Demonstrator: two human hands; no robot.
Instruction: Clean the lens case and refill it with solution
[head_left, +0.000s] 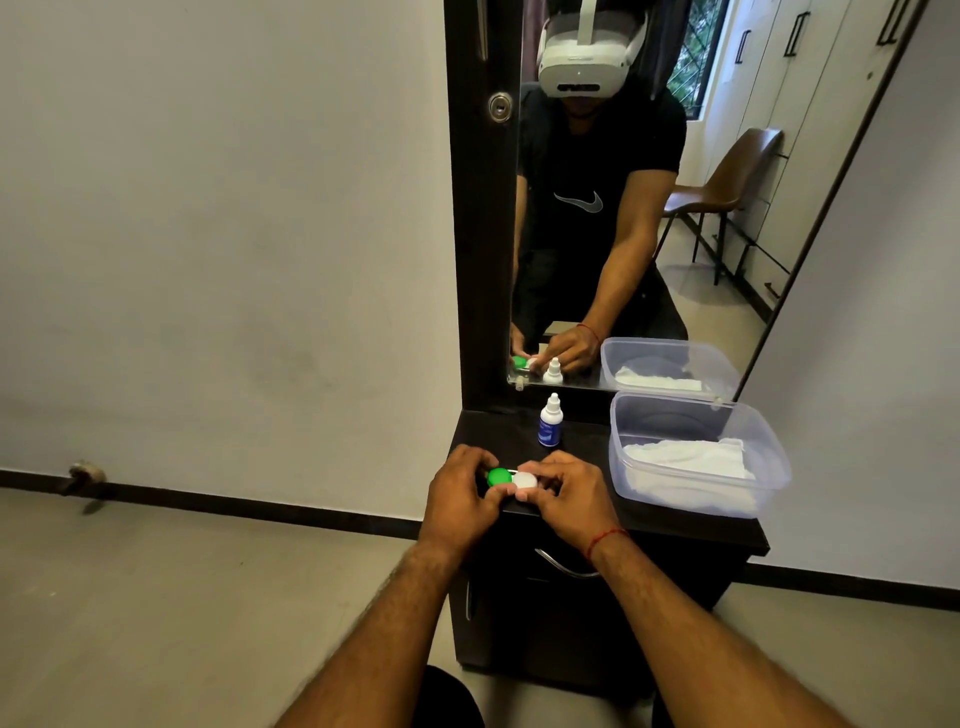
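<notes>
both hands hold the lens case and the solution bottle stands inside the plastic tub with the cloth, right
No: the head view shows the solution bottle standing on the cabinet top, left of the plastic tub, not inside it. The left hand and right hand do hold the lens case.

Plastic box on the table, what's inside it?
A crumpled white cloth lies on the bottom of the clear plastic box. Nothing else shows through its walls, but whatever might sit under the cloth is covered.
</notes>
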